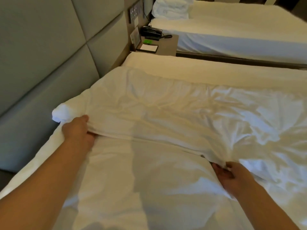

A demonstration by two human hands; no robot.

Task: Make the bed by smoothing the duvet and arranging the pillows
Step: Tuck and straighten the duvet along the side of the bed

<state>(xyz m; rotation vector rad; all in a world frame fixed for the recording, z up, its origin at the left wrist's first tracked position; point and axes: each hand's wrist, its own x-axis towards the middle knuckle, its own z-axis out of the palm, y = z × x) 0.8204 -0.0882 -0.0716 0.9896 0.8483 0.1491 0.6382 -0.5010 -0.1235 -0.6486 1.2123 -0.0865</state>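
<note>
A white, wrinkled duvet [174, 105] lies across the bed, its near edge folded over the white sheet [149, 180]. My left hand [78, 130] grips that folded edge near its bunched left corner, close to the headboard. My right hand [232, 176] pinches the same edge further right, where the fabric gathers into creases. No pillow shows on this bed.
A grey padded headboard [41, 55] runs along the left. Beyond the bed stands a nightstand [167, 47] with a black telephone [151, 31] and a notepad [148, 48]. A second bed [232, 30] lies behind it, with a folded white duvet [171, 9] at its head.
</note>
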